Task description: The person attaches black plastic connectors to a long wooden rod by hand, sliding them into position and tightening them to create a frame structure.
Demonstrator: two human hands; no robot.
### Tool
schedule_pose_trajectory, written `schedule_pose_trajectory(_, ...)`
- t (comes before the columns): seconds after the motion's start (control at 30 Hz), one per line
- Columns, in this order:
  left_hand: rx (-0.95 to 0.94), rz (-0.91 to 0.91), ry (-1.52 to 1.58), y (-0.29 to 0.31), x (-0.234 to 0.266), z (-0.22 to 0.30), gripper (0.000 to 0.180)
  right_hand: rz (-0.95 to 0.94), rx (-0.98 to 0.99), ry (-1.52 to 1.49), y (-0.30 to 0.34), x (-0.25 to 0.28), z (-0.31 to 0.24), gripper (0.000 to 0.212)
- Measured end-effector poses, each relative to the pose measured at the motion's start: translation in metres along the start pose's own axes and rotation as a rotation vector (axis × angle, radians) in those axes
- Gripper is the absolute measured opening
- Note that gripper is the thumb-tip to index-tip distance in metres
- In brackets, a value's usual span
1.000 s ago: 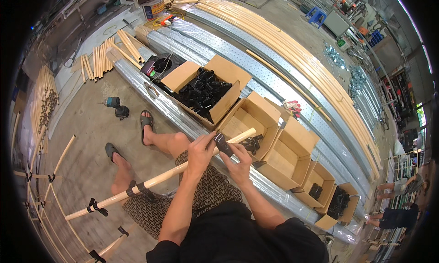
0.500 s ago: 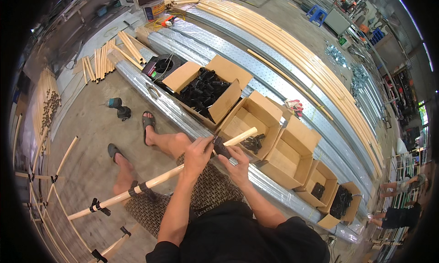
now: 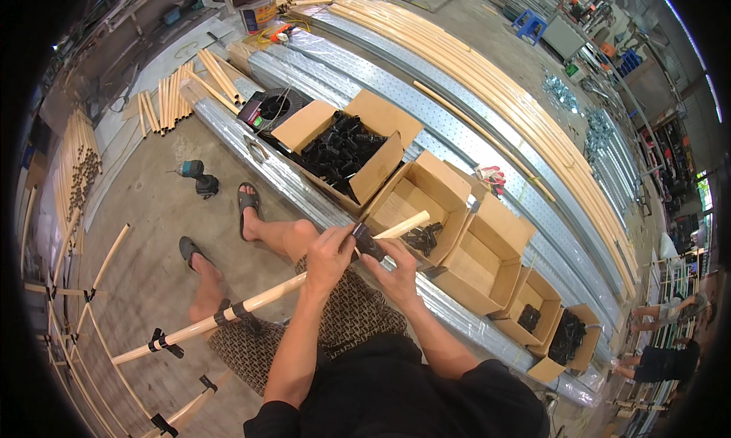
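Observation:
A long cream-coloured pipe (image 3: 276, 293) lies across my lap, slanting from lower left to upper right. Near its upper end sits a black pipe clamp (image 3: 368, 242), partly covered by my fingers. My left hand (image 3: 329, 254) pinches the clamp from its left side. On the other side my right hand (image 3: 396, 267) holds it with thumb and fingers. Farther down the pipe are more black clamps (image 3: 223, 315), and one (image 3: 161, 344) stands near the lower left end.
Open cartons with black fittings (image 3: 343, 145) stand in a row on wrapped metal profiles (image 3: 304, 191). A cordless drill (image 3: 196, 176) lies on the floor at left, near a frame of joined pipes (image 3: 84, 316). Bundled pipes (image 3: 487, 76) lie beyond. Another person (image 3: 662, 362) is far right.
The black clamp has tilted slightly between my fingers, and more of its top shows. Both hands stay at nearly the same place on the pipe.

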State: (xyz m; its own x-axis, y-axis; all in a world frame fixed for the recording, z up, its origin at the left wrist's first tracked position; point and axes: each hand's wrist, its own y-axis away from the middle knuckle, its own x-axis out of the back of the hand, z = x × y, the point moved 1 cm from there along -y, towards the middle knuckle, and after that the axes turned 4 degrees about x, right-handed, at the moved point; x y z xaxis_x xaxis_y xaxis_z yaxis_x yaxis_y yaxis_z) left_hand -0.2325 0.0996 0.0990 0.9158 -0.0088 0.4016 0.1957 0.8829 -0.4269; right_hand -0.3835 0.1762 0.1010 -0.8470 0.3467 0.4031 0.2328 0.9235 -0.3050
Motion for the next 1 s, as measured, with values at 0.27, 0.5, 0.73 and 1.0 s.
schedule_pose_trajectory(0.27, 0.186, 0.022, 0.202, 0.005, -0.031, -0.005, 0.018, 0.026, 0.038, 0.100, -0.003, 0.016, 0.012, 0.035)
schedule_pose_trajectory(0.5, 0.289, 0.014, 0.318, 0.013, -0.041, -0.009, 0.015, -0.036, 0.035, 0.085, -0.006, 0.031, 0.011, 0.036)
schedule_pose_trajectory(0.73, 0.248, -0.064, 0.152, 0.000, -0.028, -0.003, 0.019, -0.073, -0.113, 0.003, -0.008, 0.027, 0.014, 0.031)
schedule_pose_trajectory(1.0, 0.352, -0.278, 0.212, -0.010, -0.052, 0.000, 0.034, 0.068, -0.010, 0.143, -0.009, 0.055, 0.048, 0.030)
